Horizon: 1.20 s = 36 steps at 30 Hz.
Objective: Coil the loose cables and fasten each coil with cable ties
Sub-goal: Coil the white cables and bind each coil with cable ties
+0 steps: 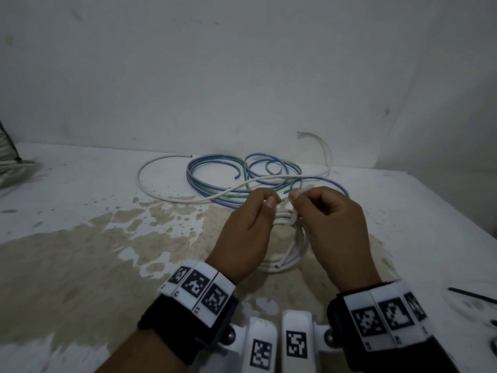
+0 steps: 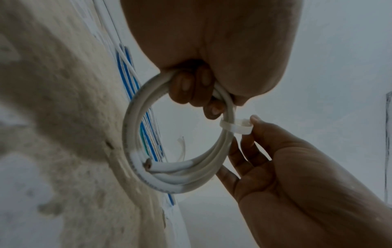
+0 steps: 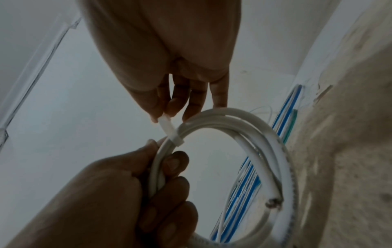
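A: Where is the white coil [image 1: 289, 238] held?

B: It is held just above the desk [image 1: 80, 211], near the middle of the front edge. It is gripped by the left hand [image 1: 246, 232], whose fingers [image 2: 186, 87] are curled round the bundled turns at the coil's top. The cut end [image 2: 148, 165] of the cable is seen at the bottom of the loop, lying inside the turns.

A: And the right hand [image 1: 330, 224]?

B: A white cable tie [image 2: 235, 128] is pinched between its thumb and forefinger. The tie is wrapped round the coil just beside the left fingers, and its free strap [image 3: 166, 125] is held out from the bundle by the right fingertips [image 3: 171, 107]. The other right fingers are seen extended, touching or nearly touching the coil's outer turn.

A: What else is on the desk?

B: A loose tangle of blue and green cables [image 1: 242, 179] is spread toward the back edge, with a long white cable [image 1: 150, 184] looped across it and one white end [image 1: 320, 144] raised against the wall. A brown stain [image 1: 94, 265] is spread over the front half. A thin black strip [image 1: 470, 293] is seen by the right edge, and a blurred pale bundle [image 1: 10, 162] at the far left corner.
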### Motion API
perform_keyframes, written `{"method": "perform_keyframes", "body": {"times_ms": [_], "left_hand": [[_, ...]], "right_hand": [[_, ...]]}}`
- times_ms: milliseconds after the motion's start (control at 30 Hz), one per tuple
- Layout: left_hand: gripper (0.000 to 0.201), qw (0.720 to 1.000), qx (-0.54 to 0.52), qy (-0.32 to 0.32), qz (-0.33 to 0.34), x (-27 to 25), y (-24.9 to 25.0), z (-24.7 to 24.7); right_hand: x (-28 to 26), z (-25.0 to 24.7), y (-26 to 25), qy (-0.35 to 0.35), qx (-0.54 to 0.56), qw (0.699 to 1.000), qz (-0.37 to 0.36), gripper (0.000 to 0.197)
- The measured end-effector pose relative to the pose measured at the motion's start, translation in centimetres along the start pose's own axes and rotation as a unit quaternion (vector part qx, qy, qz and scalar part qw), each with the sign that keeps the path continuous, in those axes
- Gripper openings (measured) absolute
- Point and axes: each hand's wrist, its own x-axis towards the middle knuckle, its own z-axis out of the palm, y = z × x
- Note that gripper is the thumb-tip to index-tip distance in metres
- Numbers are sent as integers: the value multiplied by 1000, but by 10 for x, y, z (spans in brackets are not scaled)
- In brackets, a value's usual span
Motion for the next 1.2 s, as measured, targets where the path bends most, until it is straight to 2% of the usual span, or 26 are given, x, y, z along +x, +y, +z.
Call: {"method": "perform_keyframes", "body": {"times_ms": [67,200,300,433,533,767,900,967,1000,1100,1133,1200], "left_hand": [[29,1000,-6,-9,-6,-1,0,0],[18,999,32,-30,-2,-2,2,0],[19,1000,12,-3,3,-2,4,1],[20,1000,4,12,2,-3,4,3],[18,1000,3,12,14,-4,7,3],[13,1000,-19,10,1,-4,11,2],[17,1000,-15,-6,-4,-3,9,0],[17,1000,-24,-11,-13,-2,10,-1],[16,999,-31,-16,-18,-2,11,0],[11,997,-54,-33,-34,-4,12,2],[9,996,-71,-35,-44,-4,13,2],[8,990,-121,-37,-69,-5,16,3]], "right_hand": [[1,0,2,-2,-12,1000,-3,15],[0,-2,4,-20,-18,1000,-10,13],[1,-3,5,-37,-55,996,-53,19],[2,-6,7,-61,-96,984,-134,10],[5,-8,8,-63,-94,980,-160,10],[5,-12,4,-48,-90,978,-181,10],[5,-23,-7,46,-80,973,-212,5],[5,-24,-12,63,-50,978,-195,9],[4,-23,-13,47,-20,985,-165,13],[4,-17,-11,-54,41,996,-56,12],[5,-17,-9,-90,24,995,-37,13],[5,-17,-2,-135,-39,989,-42,17]]}}
